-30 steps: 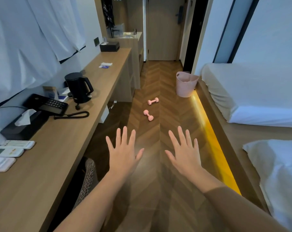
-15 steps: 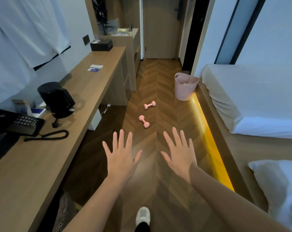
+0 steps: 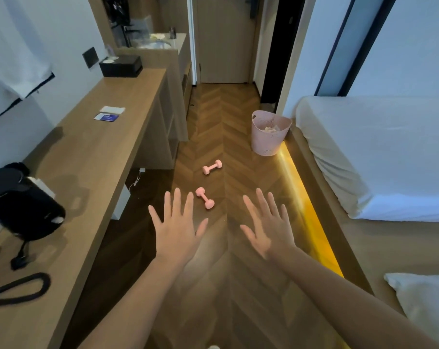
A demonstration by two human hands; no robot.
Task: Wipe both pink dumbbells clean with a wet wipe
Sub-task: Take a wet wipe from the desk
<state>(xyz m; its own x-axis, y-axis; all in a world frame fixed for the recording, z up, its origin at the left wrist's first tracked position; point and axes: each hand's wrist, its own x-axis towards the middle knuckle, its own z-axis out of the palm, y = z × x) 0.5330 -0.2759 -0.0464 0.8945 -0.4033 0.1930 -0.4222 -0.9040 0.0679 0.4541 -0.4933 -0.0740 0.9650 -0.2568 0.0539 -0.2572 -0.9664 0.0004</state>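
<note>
Two small pink dumbbells lie on the wooden herringbone floor ahead of me. The nearer dumbbell (image 3: 205, 198) shows just past the fingertips of my left hand (image 3: 176, 229). The farther dumbbell (image 3: 212, 167) lies a little beyond it. My right hand (image 3: 268, 226) is held out to the right of the near dumbbell. Both hands are spread flat in the air, fingers straight, holding nothing. A white folded wipe (image 3: 112, 109) and a blue packet (image 3: 106, 117) lie on the long wooden desk (image 3: 92, 157) at the left.
A pink perforated bin (image 3: 268, 133) with crumpled paper stands by the bed (image 3: 379, 152) on the right. A black kettle (image 3: 22, 207) and a black tissue box (image 3: 120, 66) sit on the desk. A closed door ends the corridor. A lit yellow strip runs under the bed's base.
I have walked forward along the desk: the dumbbells and bin are nearer, and the phone has left the view. Both hands stay spread and empty.
</note>
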